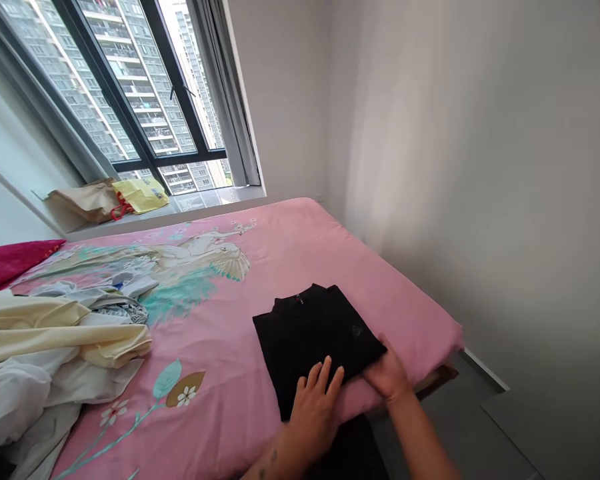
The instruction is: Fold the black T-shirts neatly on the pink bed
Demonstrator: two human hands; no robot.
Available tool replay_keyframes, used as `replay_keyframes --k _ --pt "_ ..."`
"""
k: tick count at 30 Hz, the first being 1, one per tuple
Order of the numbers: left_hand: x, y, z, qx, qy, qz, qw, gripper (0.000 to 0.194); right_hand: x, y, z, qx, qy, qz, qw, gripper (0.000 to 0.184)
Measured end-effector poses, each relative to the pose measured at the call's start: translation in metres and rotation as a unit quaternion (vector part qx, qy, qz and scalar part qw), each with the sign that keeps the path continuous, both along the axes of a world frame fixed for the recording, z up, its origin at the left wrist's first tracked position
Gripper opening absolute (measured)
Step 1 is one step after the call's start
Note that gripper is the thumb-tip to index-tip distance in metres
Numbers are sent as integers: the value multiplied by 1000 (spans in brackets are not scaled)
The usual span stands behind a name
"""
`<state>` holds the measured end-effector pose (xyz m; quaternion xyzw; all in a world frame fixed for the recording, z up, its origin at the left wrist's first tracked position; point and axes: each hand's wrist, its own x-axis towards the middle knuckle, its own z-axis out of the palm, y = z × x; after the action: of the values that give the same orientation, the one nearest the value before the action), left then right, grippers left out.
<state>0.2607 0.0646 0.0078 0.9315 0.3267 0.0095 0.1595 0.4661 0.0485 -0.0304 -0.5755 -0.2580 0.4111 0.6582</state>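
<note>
Presently, the folded black short-collared garment (pixel 313 337) lies flat on the pink printed bed sheet (pixel 285 247), with both hands at its near side. The left hand (pixel 316 405) rests palm down on the garment's near portion, fingers loosely spread and grasping nothing. The right hand (pixel 391 375) is at the garment's right corner, its fingers hidden beneath the fabric; whether they grip cannot be determined.

Edges: the mattress's near edge runs just in front of the garment, close to both hands. The bed's right edge lies to the garment's right, with part of a brown wooden bed frame (pixel 436 381) exposed near the corner. Beyond that edge are a grey tiled floor (pixel 473 427) and a plain grey wall (pixel 460 173).

Room: smooth pink sheet extends behind the garment to the far edge. Well to the garment's left is a loose heap of cream and white clothes (pixel 55 340); patterned sheet runs between.
</note>
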Motion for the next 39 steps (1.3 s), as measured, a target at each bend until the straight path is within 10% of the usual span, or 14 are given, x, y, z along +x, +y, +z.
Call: replay_keyframes --k 4,9,13,34,39 --pt "-41 2 -21 14 -198 121 973 58 30 -23 -5 -35 171 35 984 58" --pt "-83 35 -23 -132 -308 405 851 65 38 -20 -4 -168 -98 -28 980 56" --pt "-87 46 -21 -274 -299 385 829 49 33 -4 -4 -173 -199 6 965 43" --pt "-79 31 -21 -352 -287 357 816 29 40 -19 -12 -230 -377 69 894 41" --pt "-85 42 -15 -262 -300 398 827 36 48 -7 -8 -249 -388 89 883 41"
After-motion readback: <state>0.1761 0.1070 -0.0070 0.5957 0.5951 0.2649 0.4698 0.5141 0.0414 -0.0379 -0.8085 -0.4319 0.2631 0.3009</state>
